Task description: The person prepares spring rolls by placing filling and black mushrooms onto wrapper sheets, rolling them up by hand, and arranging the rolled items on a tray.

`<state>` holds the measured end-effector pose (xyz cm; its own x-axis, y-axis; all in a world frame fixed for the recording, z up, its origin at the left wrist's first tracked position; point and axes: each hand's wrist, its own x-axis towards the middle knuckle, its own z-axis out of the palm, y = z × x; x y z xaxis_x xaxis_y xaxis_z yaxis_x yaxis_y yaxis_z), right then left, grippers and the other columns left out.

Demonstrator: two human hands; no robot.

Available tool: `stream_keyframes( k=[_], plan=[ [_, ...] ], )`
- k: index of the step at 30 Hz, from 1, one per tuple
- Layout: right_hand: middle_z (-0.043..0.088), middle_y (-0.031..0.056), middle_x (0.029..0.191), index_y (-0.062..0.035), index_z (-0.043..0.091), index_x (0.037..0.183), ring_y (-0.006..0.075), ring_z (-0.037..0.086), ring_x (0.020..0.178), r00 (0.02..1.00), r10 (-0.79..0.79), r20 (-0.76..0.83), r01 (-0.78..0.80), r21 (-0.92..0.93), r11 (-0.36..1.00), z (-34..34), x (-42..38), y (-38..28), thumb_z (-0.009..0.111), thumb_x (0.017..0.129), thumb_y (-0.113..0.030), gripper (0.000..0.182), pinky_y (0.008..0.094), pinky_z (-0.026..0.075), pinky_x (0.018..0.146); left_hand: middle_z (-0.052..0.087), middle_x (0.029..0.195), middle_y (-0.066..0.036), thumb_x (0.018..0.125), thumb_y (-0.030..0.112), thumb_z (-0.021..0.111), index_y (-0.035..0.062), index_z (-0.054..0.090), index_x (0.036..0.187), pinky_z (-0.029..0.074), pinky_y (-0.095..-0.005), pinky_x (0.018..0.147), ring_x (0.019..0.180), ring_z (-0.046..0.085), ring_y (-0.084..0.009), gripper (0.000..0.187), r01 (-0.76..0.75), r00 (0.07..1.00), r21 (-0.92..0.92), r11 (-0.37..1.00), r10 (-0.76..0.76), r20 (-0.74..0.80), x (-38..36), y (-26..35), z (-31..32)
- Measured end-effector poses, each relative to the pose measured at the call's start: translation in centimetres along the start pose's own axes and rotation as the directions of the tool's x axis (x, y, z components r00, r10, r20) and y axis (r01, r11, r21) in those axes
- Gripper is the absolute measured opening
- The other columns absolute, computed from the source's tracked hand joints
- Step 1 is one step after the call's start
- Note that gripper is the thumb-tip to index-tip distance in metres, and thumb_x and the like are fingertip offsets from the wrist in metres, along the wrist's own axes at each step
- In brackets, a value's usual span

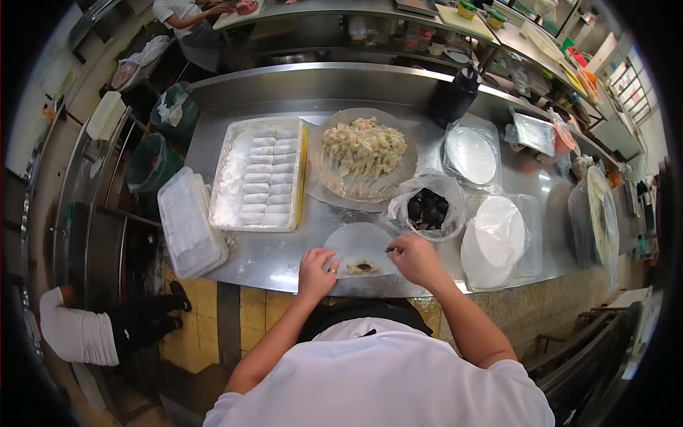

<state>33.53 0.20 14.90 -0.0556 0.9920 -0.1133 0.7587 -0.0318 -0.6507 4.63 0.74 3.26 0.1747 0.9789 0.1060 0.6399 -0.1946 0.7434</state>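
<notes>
Where the front edge of the steel surface [277, 274] meets the person, near its middle, a round translucent wrapper [353, 240] lies flat. On its near part sits a small mound of filling [353, 268] topped with a dark piece [364, 267].

The left hand [316, 275] is at the wrapper's left margin, fingers bent, a ring on one of them; whether they grip the margin cannot be told. The right hand [415, 260] is at the wrapper's right side, its fingers pinching a small dark strip [390, 250].

Toward the left edge stands a white tray [298, 204] with white rolls [258, 179] lined up along its right part and white powder [231, 171] along its left. Beside it, at the front left corner, is a white lidded container [186, 220].

Behind the wrapper, nearer the back edge, a broad clear dish [408, 171] holds a heap of pale mixture [363, 147]. Between that dish and the right hand stands a plastic-lined bowl [458, 211] of black pieces [427, 209]. To its right are two bagged stacks of white discs, one rear [470, 154] and one front [492, 242]. A black bottle [457, 92] stands by the back edge.
</notes>
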Motion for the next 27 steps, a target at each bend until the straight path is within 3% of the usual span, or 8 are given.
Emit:
stream_keyframes(
  k=[3,7,10,19,22,24,26,27],
  plan=[
    [0.074,0.0166,0.100,-0.0054,0.082,0.098,0.0364,0.074,0.094,0.989,-0.099,0.109,0.110,-0.096,0.989,5.0,0.6,-0.2,0.077,0.089,-0.017,0.016,0.0474,0.059,0.087,0.068,0.132,-0.012,0.084,0.016,0.081,0.0106,0.078,0.116,0.048,-0.0530,0.109,0.125,0.061,-0.0376,0.032,-0.087,0.995,0.095,0.992,0.082,0.054,-1.4,-0.9,-0.2],
    [0.073,0.0167,0.104,-0.0078,0.082,0.093,0.0376,0.072,0.102,0.936,-0.205,0.286,0.293,-0.310,0.904,9.6,1.2,-0.2,0.073,0.088,-0.017,0.014,0.0489,0.060,0.089,0.064,0.141,-0.012,0.085,0.017,0.080,0.0108,0.077,0.117,0.045,-0.0533,0.113,0.132,0.058,-0.0367,0.033,-0.146,0.989,0.099,0.984,0.141,0.049,-2.2,-1.5,-0.2],
    [0.071,0.0142,0.099,-0.0082,0.081,0.088,0.0356,0.070,0.101,0.946,-0.229,0.231,0.309,-0.427,0.850,11.3,0.9,-0.2,0.074,0.088,-0.019,0.013,0.0483,0.059,0.090,0.064,0.142,-0.012,0.085,0.017,0.080,0.0109,0.077,0.118,0.045,-0.0530,0.114,0.133,0.058,-0.0367,0.033,-0.175,0.984,0.090,0.980,0.171,0.043,-2.3,-1.8,-0.3],
    [0.073,0.0162,0.098,-0.0077,0.083,0.093,0.0370,0.072,0.099,0.933,-0.328,0.145,0.358,-0.307,0.882,11.0,0.4,0.4,0.074,0.085,-0.014,0.014,0.0473,0.059,0.090,0.065,0.141,-0.015,0.087,0.020,0.081,0.0089,0.074,0.123,0.047,-0.0523,0.111,0.131,0.059,-0.0394,0.038,-0.178,0.984,0.067,0.982,0.175,0.042,-2.4,-2.3,-0.6],
    [0.076,0.0193,0.095,-0.0045,0.082,0.097,0.0404,0.074,0.094,0.988,-0.076,-0.131,0.048,-0.205,0.978,8.8,-0.8,0.6,0.073,0.086,-0.016,0.018,0.0504,0.060,0.088,0.065,0.139,-0.017,0.089,0.022,0.081,0.0068,0.071,0.129,0.047,-0.0523,0.111,0.129,0.059,-0.0409,0.044,-0.056,0.998,0.054,0.997,0.058,-0.029,-2.1,-1.9,-0.1],
    [0.076,0.0237,0.102,-0.0025,0.080,0.098,0.0438,0.073,0.101,0.985,0.120,-0.121,-0.144,-0.216,0.966,7.8,-0.8,3.1,0.073,0.087,-0.018,0.020,0.0524,0.059,0.092,0.064,0.136,-0.018,0.091,0.024,0.081,0.0072,0.066,0.138,0.047,-0.0527,0.110,0.126,0.059,-0.0416,0.052,0.056,0.996,0.132,0.990,-0.046,-0.080,-1.8,-1.1,0.2],
    [0.078,0.0259,0.102,-0.0007,0.079,0.100,0.0471,0.074,0.102,0.939,0.334,-0.081,-0.343,-0.154,0.927,6.9,-0.9,4.4,0.075,0.086,-0.022,0.026,0.0540,0.059,0.093,0.067,0.130,-0.018,0.091,0.024,0.081,0.0072,0.070,0.127,0.047,-0.0523,0.107,0.122,0.060,-0.0414,0.042,0.128,0.992,0.206,0.970,-0.129,-0.008,-0.9,-0.3,0.1],
    [0.078,0.0265,0.101,-0.0001,0.079,0.101,0.0468,0.074,0.102,0.928,0.368,-0.064,-0.373,-0.117,0.920,7.0,-1.0,4.9,0.075,0.086,-0.023,0.027,0.0537,0.059,0.092,0.068,0.127,-0.018,0.091,0.025,0.081,0.0072,0.072,0.122,0.048,-0.0521,0.106,0.120,0.061,-0.0412,0.037,0.160,0.985,0.245,0.956,-0.171,0.024,-0.4,-0.2,0.2]
  ],
)
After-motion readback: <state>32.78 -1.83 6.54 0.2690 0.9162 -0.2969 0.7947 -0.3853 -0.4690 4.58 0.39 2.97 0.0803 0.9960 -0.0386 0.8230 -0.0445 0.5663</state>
